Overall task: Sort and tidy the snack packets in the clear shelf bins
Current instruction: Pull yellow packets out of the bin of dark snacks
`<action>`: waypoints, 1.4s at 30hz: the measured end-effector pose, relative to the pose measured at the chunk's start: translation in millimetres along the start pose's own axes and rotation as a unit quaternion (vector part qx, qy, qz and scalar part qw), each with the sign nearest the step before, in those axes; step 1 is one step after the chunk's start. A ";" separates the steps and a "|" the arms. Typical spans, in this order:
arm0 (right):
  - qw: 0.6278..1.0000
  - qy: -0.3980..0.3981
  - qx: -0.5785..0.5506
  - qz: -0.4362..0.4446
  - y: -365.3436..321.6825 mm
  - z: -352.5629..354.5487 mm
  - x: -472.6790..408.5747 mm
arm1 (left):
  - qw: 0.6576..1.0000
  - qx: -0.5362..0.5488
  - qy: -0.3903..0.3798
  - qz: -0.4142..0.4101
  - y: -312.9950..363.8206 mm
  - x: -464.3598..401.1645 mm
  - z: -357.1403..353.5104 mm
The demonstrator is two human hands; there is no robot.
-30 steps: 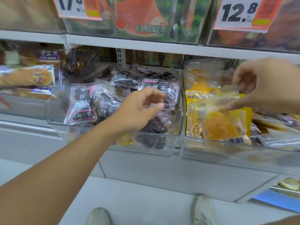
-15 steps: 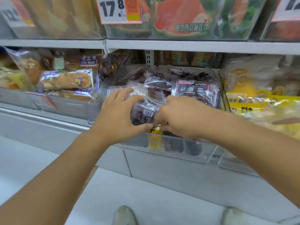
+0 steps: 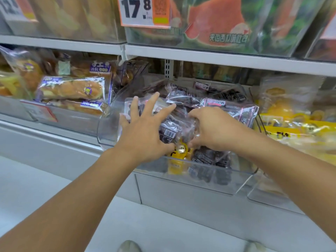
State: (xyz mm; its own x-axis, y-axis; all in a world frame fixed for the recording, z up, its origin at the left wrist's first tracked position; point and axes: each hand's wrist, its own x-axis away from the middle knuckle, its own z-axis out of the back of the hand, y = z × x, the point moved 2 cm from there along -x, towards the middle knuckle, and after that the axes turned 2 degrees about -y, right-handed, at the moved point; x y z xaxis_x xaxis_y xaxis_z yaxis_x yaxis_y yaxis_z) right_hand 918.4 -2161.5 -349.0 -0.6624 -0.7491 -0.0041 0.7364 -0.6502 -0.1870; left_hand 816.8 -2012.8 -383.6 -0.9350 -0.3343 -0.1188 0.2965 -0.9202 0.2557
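Note:
Both hands are inside the middle clear bin (image 3: pixel 209 180), which holds several dark snack packets (image 3: pixel 187 97) in clear wrap. My left hand (image 3: pixel 143 131) lies on the packets with its fingers spread and straight. My right hand (image 3: pixel 212 130) has its fingers curled round a dark packet with a barcode (image 3: pixel 170 132) between the two hands. A small yellow packet (image 3: pixel 179 151) shows low at the front of the bin, below both hands.
A bin of bread rolls in purple-labelled wrap (image 3: pixel 72 90) stands to the left, a bin of yellow packets (image 3: pixel 291 113) to the right. The upper shelf carries a 17.8 price tag (image 3: pixel 143 11) and watermelon-print bags (image 3: pixel 218 24). My shoes (image 3: pixel 129 246) show on the white floor.
My right hand left the yellow packets on the right and came into the middle bin. My left hand, curled on the dark packet half a second ago, has opened and spread its fingers.

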 end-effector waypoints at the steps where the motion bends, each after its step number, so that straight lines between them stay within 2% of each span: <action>1: 1.000 -0.008 -0.008 0.003 -0.7 -0.1 -1.9 | 1.000 -0.010 -0.010 -0.003 0.7 -0.1 0.6; 3: 0.998 -0.032 -0.057 0.008 0.4 3.5 -4.8 | 1.000 -0.013 -0.014 -0.014 3.0 0.9 4.0; 7: 0.995 -0.044 -0.092 0.015 6.2 9.4 -6.1 | 0.997 0.006 0.050 -0.056 0.7 5.2 10.6; 13: 0.999 0.038 -0.007 0.017 4.6 -0.8 -5.9 | 0.988 0.079 0.090 -0.093 -14.3 8.5 13.2; 18: 0.995 0.072 -0.070 -0.005 0.4 2.1 -12.9 | 0.985 0.085 0.107 -0.107 -17.4 9.1 10.4; 22: 0.994 0.106 -0.022 -0.007 -7.1 10.4 1.5 | 0.986 0.095 0.097 -0.096 -18.6 10.2 10.1; 26: 0.986 0.165 -0.022 0.010 -4.0 25.6 19.4 | 0.982 0.133 0.098 -0.088 -20.0 12.0 12.2; 31: 0.997 0.050 -0.023 0.047 -20.1 27.7 -3.6 | 0.977 0.179 0.081 -0.081 -22.9 18.0 21.3; 34: 0.998 0.044 0.019 0.042 -40.8 25.6 -27.8 | 0.983 0.157 0.048 -0.081 -29.3 24.1 26.6; 38: 0.995 0.017 0.077 0.064 -64.3 22.5 -58.5 | 0.986 0.135 0.036 -0.089 -31.3 27.5 28.9; 42: 0.992 0.009 0.116 0.044 -70.0 17.9 -77.3 | 0.986 0.138 0.023 -0.095 -32.2 26.2 26.2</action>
State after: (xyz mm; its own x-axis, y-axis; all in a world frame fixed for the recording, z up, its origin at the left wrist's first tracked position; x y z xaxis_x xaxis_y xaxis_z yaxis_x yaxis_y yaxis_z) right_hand 920.5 -2060.4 -318.0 -0.5946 -0.8035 -0.0281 0.8022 -0.5953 0.0467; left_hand 777.6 -1986.5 -369.8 -0.9567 -0.1758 -0.2322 0.0464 -0.8791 0.4743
